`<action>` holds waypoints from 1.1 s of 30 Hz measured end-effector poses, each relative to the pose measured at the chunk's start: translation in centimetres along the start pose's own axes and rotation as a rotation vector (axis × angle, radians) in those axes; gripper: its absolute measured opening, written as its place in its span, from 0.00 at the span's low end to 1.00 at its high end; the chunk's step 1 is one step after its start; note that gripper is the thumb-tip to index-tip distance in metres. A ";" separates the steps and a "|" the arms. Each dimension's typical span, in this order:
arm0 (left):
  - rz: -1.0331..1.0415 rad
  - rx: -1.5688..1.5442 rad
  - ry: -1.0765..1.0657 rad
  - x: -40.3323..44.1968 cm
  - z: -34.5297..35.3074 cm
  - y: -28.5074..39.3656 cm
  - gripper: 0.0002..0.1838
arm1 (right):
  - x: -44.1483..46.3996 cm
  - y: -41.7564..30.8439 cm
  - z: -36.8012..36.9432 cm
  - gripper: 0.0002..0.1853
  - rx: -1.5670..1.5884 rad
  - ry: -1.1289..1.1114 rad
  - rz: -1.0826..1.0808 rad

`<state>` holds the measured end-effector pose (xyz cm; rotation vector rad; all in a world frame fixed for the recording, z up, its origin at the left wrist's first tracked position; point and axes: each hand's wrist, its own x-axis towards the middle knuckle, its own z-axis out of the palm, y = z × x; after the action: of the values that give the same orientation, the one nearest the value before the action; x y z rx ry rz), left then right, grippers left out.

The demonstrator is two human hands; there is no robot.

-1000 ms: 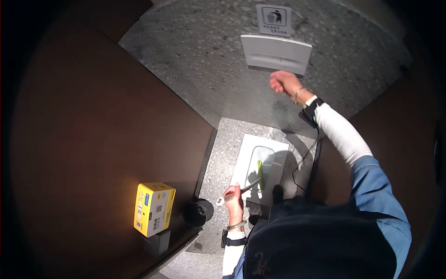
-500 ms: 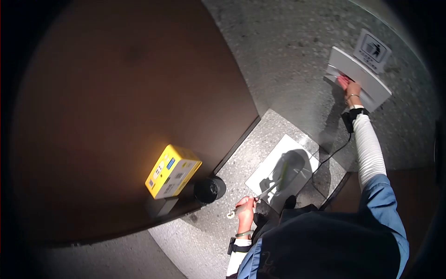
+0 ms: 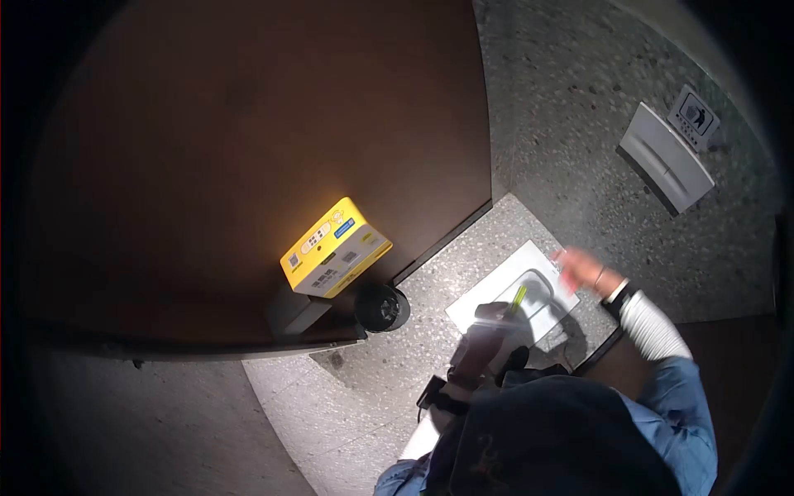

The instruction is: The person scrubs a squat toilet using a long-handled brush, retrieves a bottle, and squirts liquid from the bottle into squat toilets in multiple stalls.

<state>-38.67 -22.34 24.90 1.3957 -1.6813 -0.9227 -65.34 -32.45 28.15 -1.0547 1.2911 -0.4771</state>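
My left hand (image 3: 484, 331), darkened by shadow, is closed over the near side of the white squat toilet (image 3: 471, 310). It grips what looks like a long-handled toilet brush (image 3: 519, 297); only its yellow-green end shows clearly over the basin, while the handle is hidden by the hand. My right hand (image 3: 579, 269) hovers at the toilet's right corner, blurred, its fingers spread and nothing visible in them. A white sleeve and a dark wrist strap cover the arm behind it.
A yellow and white box (image 3: 335, 252) rests on a small ledge at left. Below it stands a black bin (image 3: 382, 307) with a liner. The wall bears a white hatch (image 3: 666, 161) and a waste sign (image 3: 695, 118). A brown partition (image 3: 273, 107) borders the speckled floor (image 3: 389, 364).
My right hand has left the wall hatch and come down to the toilet's corner. My left hand has moved up and right, over the basin. The view has shifted.
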 end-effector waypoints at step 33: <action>-1.180 -0.596 0.190 -33.9 -20.6 -28.7 0.15 | -17.8 11.6 13.0 0.11 -1.530 -0.027 0.608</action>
<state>-3.47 5.66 5.64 1.8940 -0.2242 -1.6468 -61.03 -7.94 27.07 -1.7028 1.8196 1.1960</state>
